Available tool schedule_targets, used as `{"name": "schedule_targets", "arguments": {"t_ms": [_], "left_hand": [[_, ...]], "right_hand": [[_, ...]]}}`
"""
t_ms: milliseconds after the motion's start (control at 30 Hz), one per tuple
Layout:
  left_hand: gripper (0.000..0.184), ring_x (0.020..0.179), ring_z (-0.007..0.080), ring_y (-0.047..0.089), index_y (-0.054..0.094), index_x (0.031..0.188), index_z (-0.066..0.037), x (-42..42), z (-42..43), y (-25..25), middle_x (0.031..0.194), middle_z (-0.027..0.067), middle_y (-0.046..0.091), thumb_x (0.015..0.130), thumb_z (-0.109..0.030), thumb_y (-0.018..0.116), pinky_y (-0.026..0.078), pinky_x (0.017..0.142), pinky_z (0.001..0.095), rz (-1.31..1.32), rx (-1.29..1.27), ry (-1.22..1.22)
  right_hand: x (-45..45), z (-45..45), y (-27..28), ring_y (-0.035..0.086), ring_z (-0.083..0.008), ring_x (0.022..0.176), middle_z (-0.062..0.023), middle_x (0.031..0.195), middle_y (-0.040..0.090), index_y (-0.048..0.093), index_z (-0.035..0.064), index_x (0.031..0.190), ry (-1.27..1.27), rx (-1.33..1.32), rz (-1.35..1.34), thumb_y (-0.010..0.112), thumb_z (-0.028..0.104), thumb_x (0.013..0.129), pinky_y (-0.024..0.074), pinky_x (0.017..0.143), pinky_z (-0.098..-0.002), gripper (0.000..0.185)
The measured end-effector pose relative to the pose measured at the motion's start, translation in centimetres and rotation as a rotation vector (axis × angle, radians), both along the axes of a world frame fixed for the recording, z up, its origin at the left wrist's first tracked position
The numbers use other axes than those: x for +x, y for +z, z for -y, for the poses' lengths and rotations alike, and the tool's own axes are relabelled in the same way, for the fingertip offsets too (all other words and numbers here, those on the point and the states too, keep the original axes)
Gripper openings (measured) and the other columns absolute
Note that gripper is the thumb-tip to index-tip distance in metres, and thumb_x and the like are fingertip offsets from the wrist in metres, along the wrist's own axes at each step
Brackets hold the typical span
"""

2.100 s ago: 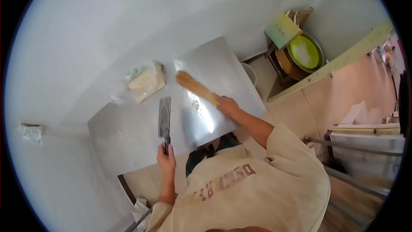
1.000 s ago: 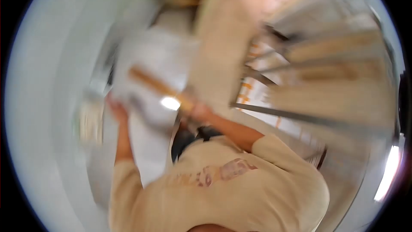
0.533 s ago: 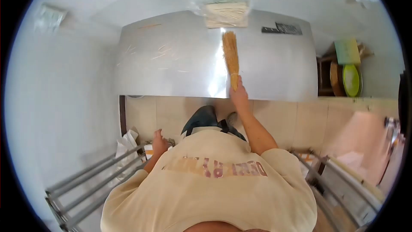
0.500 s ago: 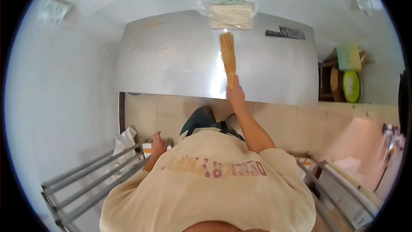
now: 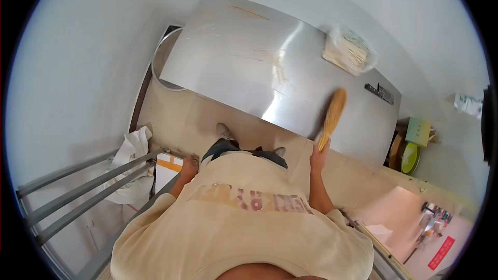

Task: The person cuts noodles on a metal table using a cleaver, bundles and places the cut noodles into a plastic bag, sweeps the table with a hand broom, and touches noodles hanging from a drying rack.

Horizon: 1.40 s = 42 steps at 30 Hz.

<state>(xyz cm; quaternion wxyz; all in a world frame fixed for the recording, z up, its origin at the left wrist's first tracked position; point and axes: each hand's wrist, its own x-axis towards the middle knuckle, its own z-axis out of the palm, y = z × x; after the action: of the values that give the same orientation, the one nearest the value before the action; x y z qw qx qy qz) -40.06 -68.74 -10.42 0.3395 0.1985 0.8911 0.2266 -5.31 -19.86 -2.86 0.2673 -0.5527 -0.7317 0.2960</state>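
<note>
My right hand (image 5: 318,158) is wrapped round the handle of a straw hand brush (image 5: 334,114). The brush points away from me over the front right part of a metal table (image 5: 228,67), bristles outward; whether they touch the surface I cannot tell. Thin pale scraps (image 5: 279,70) and a few thin sticks (image 5: 250,12) lie on the tabletop. Low at my left side hangs my left hand (image 5: 190,166), fingers loosely apart with nothing visible in them, near a white and orange carton (image 5: 168,166).
A clear bag of pale sticks (image 5: 348,53) and a black, flat-bladed tool (image 5: 379,93) lie along the table's back edge. At its right stand a green box (image 5: 417,132) and a lime-green basin (image 5: 410,158). Metal rails (image 5: 93,180) flank me. A large round rim (image 5: 167,62) shows at the left.
My view has turned, so the table slants down to the right. The brush has moved from the table's middle, near the bag, to the right and towards me. My right hand keeps hold of it.
</note>
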Motion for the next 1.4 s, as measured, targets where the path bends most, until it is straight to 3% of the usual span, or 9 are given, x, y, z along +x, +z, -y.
{"name": "schedule_targets", "arguments": {"t_ms": [67,167,300,700,833,867,1067,1300,1400], "left_hand": [[0.036,0.110,0.0459,0.058,0.060,0.119,-0.002,-2.2,0.7,2.0,0.118,0.0269,0.060,0.087,-0.016,0.063,0.048,0.098,0.0510,-0.064,-0.057,0.053],[0.036,0.112,0.0449,0.058,0.061,0.119,-0.002,-5.3,1.2,6.5,0.119,0.0262,0.061,0.086,-0.015,0.063,0.048,0.099,0.0496,-0.015,-0.116,0.121],[0.040,0.113,0.0432,0.059,0.060,0.122,0.003,-5.8,4.7,5.0,0.119,0.0258,0.062,0.085,-0.012,0.063,0.048,0.099,0.0470,-0.107,-0.034,0.266],[0.047,0.102,0.0406,0.062,0.062,0.120,0.003,13.9,14.2,1.2,0.109,0.0270,0.063,0.078,-0.016,0.072,0.051,0.089,0.0481,-0.020,-0.212,0.852],[0.048,0.101,0.0395,0.062,0.061,0.121,0.004,18.4,12.7,1.4,0.111,0.0270,0.063,0.078,-0.016,0.071,0.052,0.087,0.0476,0.048,-0.211,0.927],[0.048,0.100,0.0393,0.063,0.061,0.121,0.004,19.4,12.6,1.3,0.112,0.0270,0.062,0.078,-0.016,0.071,0.052,0.086,0.0475,0.067,-0.205,0.929],[0.050,0.098,0.0376,0.064,0.059,0.123,0.004,19.9,11.3,0.3,0.115,0.0271,0.061,0.079,-0.016,0.071,0.053,0.084,0.0467,0.160,-0.173,0.835],[0.051,0.095,0.0357,0.065,0.058,0.125,0.005,14.4,14.1,1.7,0.118,0.0271,0.060,0.080,-0.016,0.070,0.054,0.081,0.0458,0.206,-0.222,0.626],[0.050,0.083,0.0289,0.067,0.054,0.128,0.006,9.6,11.9,5.9,0.118,0.0247,0.060,0.083,-0.012,0.066,0.055,0.064,0.0410,0.310,-0.217,0.805]], "right_hand": [[-3.2,2.2,1.8,0.068,-0.0377,0.103,-0.0237,0.138,0.057,0.016,0.0122,0.161,-0.222,-0.526,0.012,0.063,0.020,0.094,0.0520,0.093,-0.0467,0.082],[-11.6,3.1,-1.6,0.069,-0.0431,0.091,-0.0289,0.130,0.060,0.010,0.0149,0.162,-0.084,-0.414,0.190,0.063,0.026,0.094,0.0524,0.085,-0.0517,0.088],[-25.3,3.7,-0.5,0.060,-0.0500,0.112,-0.0324,0.128,0.060,0.011,0.0139,0.162,0.195,-0.328,0.254,0.060,0.034,0.093,0.0477,0.095,-0.0520,0.087],[-60.3,8.1,2.2,0.064,-0.0441,0.105,-0.0308,0.121,0.063,0.004,0.0162,0.162,0.712,-0.548,0.119,0.058,0.029,0.092,0.0501,0.095,-0.0491,0.089],[-57.3,6.0,5.0,0.066,-0.0406,0.101,-0.0276,0.124,0.063,0.007,0.0141,0.162,0.661,-0.606,-0.063,0.061,0.033,0.092,0.0523,0.090,-0.0466,0.090],[-55.3,4.7,0.0,0.066,-0.0361,0.105,-0.0251,0.132,0.060,0.015,0.0104,0.161,0.620,-0.457,-0.195,0.065,0.034,0.092,0.0529,0.087,-0.0417,0.088],[-31.5,2.4,3.2,0.053,-0.0094,0.088,-0.0030,0.104,0.054,0.047,0.0038,0.136,0.332,-0.692,-0.449,0.060,0.022,0.101,0.0491,0.075,-0.0281,0.041],[-19.8,7.9,0.2,0.058,-0.0173,0.091,-0.0083,0.108,0.058,0.049,0.0003,0.128,-0.349,-0.727,-0.019,0.063,0.022,0.098,0.0510,0.075,-0.0314,0.040],[-26.1,12.1,-0.1,0.059,-0.0202,0.094,-0.0097,0.112,0.060,0.049,-0.0001,0.128,-0.344,-0.977,-0.292,0.066,0.022,0.097,0.0518,0.078,-0.0337,0.041]]}}
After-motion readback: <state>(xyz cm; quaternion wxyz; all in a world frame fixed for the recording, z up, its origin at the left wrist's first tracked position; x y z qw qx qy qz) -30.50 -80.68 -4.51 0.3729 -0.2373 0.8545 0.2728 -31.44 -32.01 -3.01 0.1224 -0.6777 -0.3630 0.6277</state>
